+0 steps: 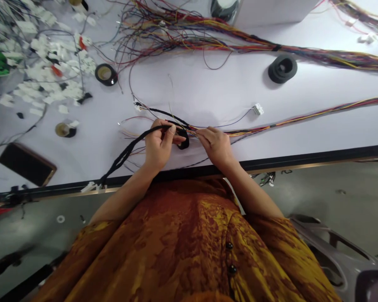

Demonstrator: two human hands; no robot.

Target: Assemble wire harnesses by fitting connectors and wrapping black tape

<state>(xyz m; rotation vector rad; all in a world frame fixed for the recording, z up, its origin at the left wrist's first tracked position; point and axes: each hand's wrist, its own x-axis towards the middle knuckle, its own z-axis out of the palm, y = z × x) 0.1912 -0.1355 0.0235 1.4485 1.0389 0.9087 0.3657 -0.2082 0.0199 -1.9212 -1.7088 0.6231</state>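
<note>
A bundle of coloured wires (255,130) runs from the right along the table to between my two hands. My left hand (160,144) is closed on a black-wrapped cable branch (130,147), which hangs down left to the table edge. A roll of black tape (184,140) sits at the fingers of that hand. My right hand (216,144) pinches the wire bundle just right of the roll. Another black-wrapped branch (166,113) leads up left from the bundle. Beyond my right hand, a white connector (258,109) lies on a thin blue wire.
White connectors (53,63) are heaped at the left, near a tape roll (106,74). A phone (27,163) lies at the front left. Loose wire harnesses (233,35) stretch across the back. Another black roll (282,68) stands right. A chair (337,251) is below right.
</note>
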